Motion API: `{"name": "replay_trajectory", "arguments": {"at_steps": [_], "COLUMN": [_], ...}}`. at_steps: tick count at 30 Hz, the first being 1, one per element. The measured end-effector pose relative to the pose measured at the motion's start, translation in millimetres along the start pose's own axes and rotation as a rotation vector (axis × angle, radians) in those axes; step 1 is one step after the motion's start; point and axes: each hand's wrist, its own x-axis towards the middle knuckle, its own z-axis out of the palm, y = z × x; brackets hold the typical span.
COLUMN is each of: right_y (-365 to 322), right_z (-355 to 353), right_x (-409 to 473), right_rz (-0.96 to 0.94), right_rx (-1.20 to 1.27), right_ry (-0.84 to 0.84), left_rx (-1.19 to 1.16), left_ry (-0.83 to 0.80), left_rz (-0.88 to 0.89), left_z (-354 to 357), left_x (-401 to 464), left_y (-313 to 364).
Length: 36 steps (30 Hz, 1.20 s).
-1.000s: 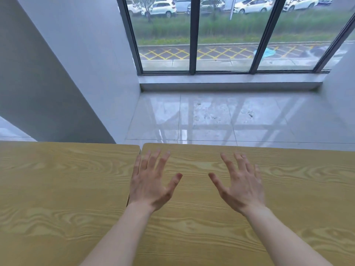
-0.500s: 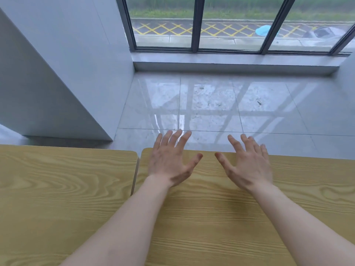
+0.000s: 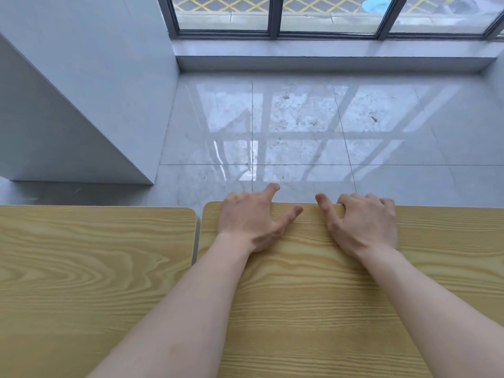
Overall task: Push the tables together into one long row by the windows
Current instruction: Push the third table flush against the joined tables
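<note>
Two light wood-grain tables fill the lower half of the head view, side by side with a narrow gap between them. The left table (image 3: 95, 268) ends at a rounded far corner. Both of my hands rest on the right table (image 3: 313, 296) at its far edge. My left hand (image 3: 251, 219) lies near the table's far left corner, most fingers curled over the edge, index finger sticking out past it. To its right, my right hand (image 3: 362, 222) hooks its fingers over the same edge, thumb spread on top.
Glossy grey floor tiles (image 3: 300, 126) stretch from the tables to a low sill (image 3: 327, 58) under the dark-framed windows (image 3: 275, 20). A white wall block (image 3: 81, 105) juts out at the left, ending just beyond the left table.
Both hands slid forward over the right tabletop from open, spread fingers to curling over its far edge. The view tilted further down toward the floor.
</note>
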Motion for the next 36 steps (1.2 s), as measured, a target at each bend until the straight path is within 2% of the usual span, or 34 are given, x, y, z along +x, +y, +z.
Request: {"name": "replay_trajectory", "arguments": {"at_steps": [9, 36], "right_y": [-13.3, -13.2], "right_z": [0.3, 6.5], "right_x": [-3.8, -9.5], "right_rz": [-0.023, -0.039], "right_rx": [-0.078, -0.016], "right_ry": [-0.014, 0.035], "left_rx": [-0.042, 0.0], "left_ry": [0.017, 0.048], "left_rz": [0.042, 0.011], "left_z": [-4.3, -0.7], "left_x": [-6.4, -10.1], "left_y": [-10.9, -11.0]}}
